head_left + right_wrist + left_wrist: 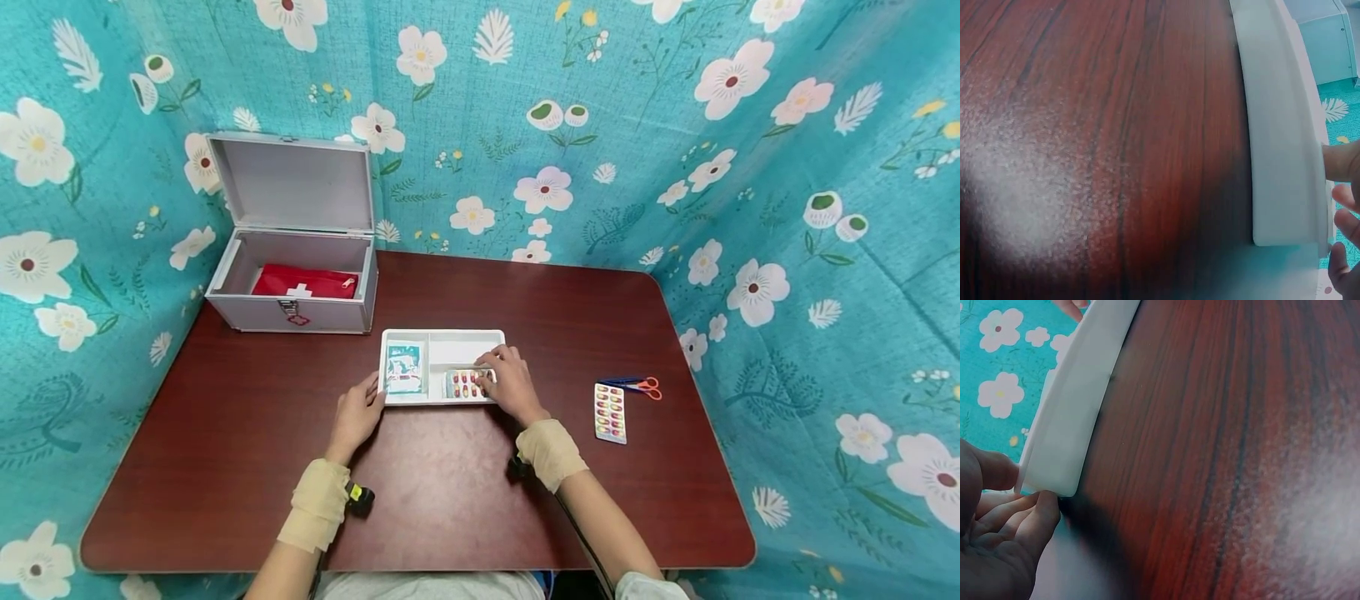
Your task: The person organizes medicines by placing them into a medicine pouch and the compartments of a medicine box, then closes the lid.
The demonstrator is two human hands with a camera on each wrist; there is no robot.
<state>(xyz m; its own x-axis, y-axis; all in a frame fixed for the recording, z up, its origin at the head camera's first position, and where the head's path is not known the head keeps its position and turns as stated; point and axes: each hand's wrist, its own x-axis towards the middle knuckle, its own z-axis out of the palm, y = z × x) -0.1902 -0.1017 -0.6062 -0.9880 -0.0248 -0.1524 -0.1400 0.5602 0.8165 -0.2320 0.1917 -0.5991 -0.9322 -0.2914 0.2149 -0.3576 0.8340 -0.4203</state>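
Observation:
A white divided tray lies on the table. Its left compartment holds a blue-and-white printed packet. In its front right compartment is a blister pack of red and yellow capsules. My left hand grips the tray's left front corner; in the left wrist view the thumb is at the rim and the fingers are against the side. My right hand reaches over the tray's right end, fingers spread, with fingertips at the blister pack's right part. In the right wrist view the tray wall hides the pack.
A grey metal case stands with raised lid at the back left, a red pouch with a white cross inside. On the right lie another blister pack and scissors with orange handles. A floral curtain surrounds the brown table.

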